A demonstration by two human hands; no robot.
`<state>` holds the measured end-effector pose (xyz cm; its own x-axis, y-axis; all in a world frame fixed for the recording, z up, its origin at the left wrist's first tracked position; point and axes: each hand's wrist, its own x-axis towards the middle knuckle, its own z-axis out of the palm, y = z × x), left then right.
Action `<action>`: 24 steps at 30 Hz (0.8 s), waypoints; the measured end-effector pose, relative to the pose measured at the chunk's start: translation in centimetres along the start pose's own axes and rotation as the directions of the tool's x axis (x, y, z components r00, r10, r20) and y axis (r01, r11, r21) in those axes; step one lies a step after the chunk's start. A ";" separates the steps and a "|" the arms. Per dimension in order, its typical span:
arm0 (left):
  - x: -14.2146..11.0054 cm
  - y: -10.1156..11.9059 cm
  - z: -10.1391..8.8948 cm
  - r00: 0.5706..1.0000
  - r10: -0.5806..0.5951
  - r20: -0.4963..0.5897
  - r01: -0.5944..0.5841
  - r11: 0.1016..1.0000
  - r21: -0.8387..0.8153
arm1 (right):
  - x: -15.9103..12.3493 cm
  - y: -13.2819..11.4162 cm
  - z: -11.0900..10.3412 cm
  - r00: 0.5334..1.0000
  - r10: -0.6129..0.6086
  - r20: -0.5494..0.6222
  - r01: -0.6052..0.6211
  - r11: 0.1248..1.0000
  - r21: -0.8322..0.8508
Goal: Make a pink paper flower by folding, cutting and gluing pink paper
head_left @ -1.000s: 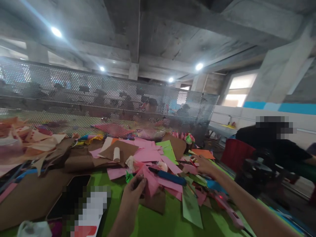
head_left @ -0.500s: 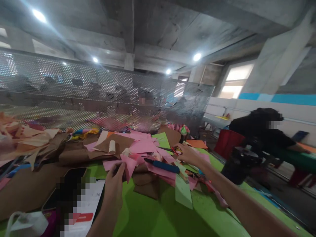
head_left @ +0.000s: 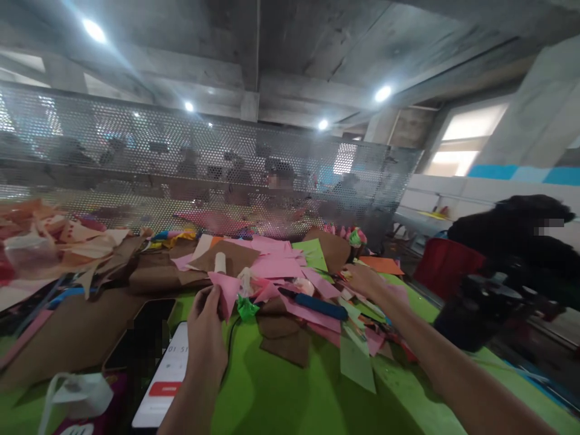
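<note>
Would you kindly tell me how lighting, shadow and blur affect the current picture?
Head view: the upper-left ceiling light glares with a pale streak; head view: a shadow darkens the green tabletop; head view: figures behind the perforated screen look hazy; head view: the pink paper in the left hand is fairly distinct, but the grip of the right hand is hard to tell.

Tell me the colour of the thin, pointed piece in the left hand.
The thin, pointed piece in the left hand is pink, best seen in the head view.
</note>
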<state>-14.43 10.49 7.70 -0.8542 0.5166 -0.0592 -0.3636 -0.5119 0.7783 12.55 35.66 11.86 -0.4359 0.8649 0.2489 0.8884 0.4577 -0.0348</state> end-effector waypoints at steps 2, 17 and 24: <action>0.0 -0.2 0.0 1.000 -0.015 -0.003 0.015 1.000 0.007 | 0.2 -2.2 -0.2 0.995 -0.099 0.027 0.097 0.993 0.061; 0.2 -1.7 -0.1 0.987 -0.074 0.142 0.059 0.993 0.106 | -1.3 -15.7 2.5 0.969 -0.248 0.020 0.155 0.665 0.731; -0.1 -2.9 0.1 0.964 -0.090 0.250 0.037 0.977 0.208 | -6.5 -14.8 -0.7 0.969 -0.234 0.073 -0.027 0.192 0.981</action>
<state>-13.22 11.99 5.47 -0.6981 0.7154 0.0291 -0.3095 -0.3382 0.8887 2.35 23.11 11.41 -0.6411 0.7463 0.1788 0.0416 0.2665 -0.9629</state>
